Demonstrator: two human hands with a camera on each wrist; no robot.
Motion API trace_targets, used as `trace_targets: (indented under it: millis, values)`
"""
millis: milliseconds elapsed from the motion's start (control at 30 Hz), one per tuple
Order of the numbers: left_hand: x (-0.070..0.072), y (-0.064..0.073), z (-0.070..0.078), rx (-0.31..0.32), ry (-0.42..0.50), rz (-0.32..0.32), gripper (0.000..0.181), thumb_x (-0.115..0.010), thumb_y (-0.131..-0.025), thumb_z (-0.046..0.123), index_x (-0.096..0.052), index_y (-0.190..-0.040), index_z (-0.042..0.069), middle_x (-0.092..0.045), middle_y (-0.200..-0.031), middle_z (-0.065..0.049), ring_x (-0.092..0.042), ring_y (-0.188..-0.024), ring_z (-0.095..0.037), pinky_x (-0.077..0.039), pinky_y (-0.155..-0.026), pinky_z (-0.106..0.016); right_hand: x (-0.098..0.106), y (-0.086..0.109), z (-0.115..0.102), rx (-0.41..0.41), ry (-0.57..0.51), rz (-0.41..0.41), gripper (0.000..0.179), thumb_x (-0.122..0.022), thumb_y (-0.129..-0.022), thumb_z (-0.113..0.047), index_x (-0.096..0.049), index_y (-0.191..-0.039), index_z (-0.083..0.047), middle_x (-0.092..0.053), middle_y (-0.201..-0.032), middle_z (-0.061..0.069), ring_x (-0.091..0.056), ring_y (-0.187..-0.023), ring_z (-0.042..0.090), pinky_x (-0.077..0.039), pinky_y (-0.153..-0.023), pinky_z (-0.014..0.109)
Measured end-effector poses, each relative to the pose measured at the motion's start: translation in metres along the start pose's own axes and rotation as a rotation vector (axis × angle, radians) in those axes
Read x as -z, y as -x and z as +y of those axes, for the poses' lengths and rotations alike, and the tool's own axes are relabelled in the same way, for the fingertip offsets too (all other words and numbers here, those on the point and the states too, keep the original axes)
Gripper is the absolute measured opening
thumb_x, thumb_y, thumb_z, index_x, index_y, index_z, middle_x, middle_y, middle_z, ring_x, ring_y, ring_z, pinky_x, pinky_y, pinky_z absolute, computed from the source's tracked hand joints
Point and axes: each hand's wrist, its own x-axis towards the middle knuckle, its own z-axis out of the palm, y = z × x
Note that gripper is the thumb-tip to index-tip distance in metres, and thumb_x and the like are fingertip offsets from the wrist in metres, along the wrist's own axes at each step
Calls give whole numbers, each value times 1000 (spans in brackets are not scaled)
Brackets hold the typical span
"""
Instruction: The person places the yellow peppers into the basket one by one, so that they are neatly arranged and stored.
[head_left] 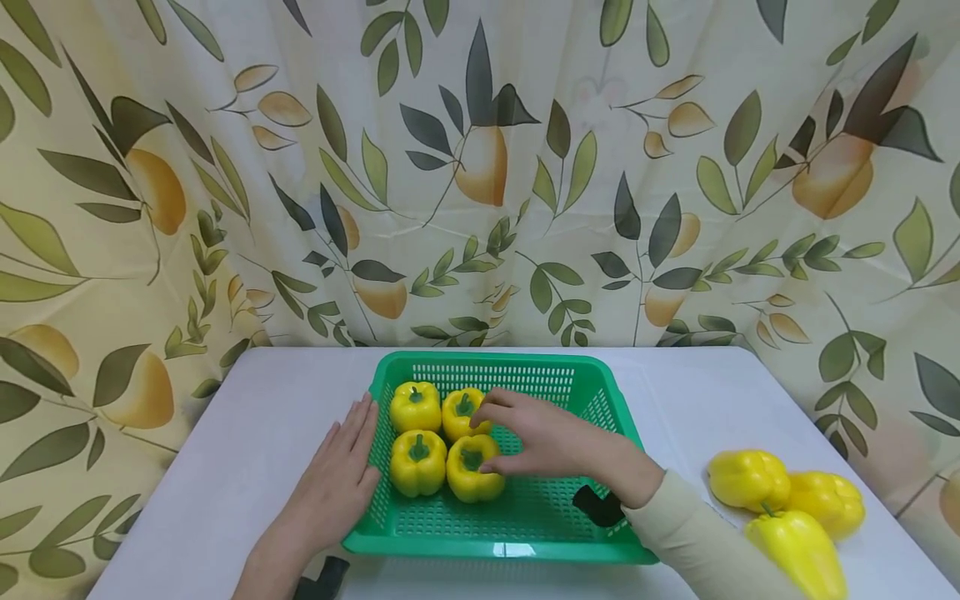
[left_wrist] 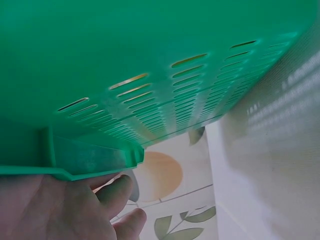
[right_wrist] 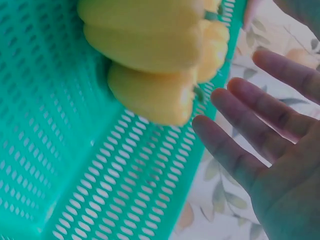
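A green plastic basket stands on the table, with several yellow bell peppers grouped in its left half, green stems up. My right hand hovers over the right-hand peppers, thumb and fingers spread. In the right wrist view, the fingers are loosely extended beside the yellow peppers and hold nothing. Along the basket's left rim lies my left hand, fingers straight. The left wrist view shows that hand under the rim, against the basket's slotted outer wall.
Three more yellow bell peppers lie together on the white table, right of the basket, near the right sleeve. A leaf-and-fruit patterned curtain hangs behind the table and along both sides.
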Motion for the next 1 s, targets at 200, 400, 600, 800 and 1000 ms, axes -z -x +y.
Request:
trace_targets:
  millis: [200, 400, 600, 800, 1000]
  values:
    - [-1, 1, 0, -7, -5, 12, 69, -44, -98, 13, -13, -158, 3, -6, -168, -10, -11, -155, -30, -15, -123, -57, 16, 12, 4, 11, 56, 57, 44, -74, -87, -37, -64, -123, -15, -59, -120, 0, -60, -106, 14, -55, -93, 34]
    - [-1, 2, 1, -13, -21, 21, 68, -45, -98, 13, -15, -158, 2, -8, -168, -11, -12, -155, -31, -15, -123, -58, 27, 31, 10, -39, 62, 84, 40, -72, -88, -39, -64, -123, -20, -59, -120, -4, -59, -106, 11, -56, -91, 33]
    - [-1, 2, 1, -14, -26, 19, 68, -45, -98, 13, -14, -158, 3, -8, -168, -10, -12, -155, -31, -14, -123, -58, 34, 51, 19, -137, 49, 99, 40, -73, -88, -39, -64, -123, -23, -58, -121, -6, -56, -108, 11, -57, -89, 32]
    - [0, 2, 1, -10, -25, 12, 69, -46, -98, 14, -13, -158, 3, -7, -168, -10, -12, -155, -31, -14, -123, -58, 39, 67, 28, -176, 61, 137, 38, -74, -87, -35, -64, -120, -20, -59, -117, -5, -59, -100, 11, -59, -83, 29]
    - [-1, 1, 1, -9, -23, 12, 69, -45, -98, 14, -13, -158, 4, -6, -168, -9, -11, -155, -30, -13, -123, -58, 44, 83, 37, -241, 68, 178, 40, -76, -85, -32, -64, -121, -19, -60, -118, -7, -61, -105, 14, -59, -87, 36]
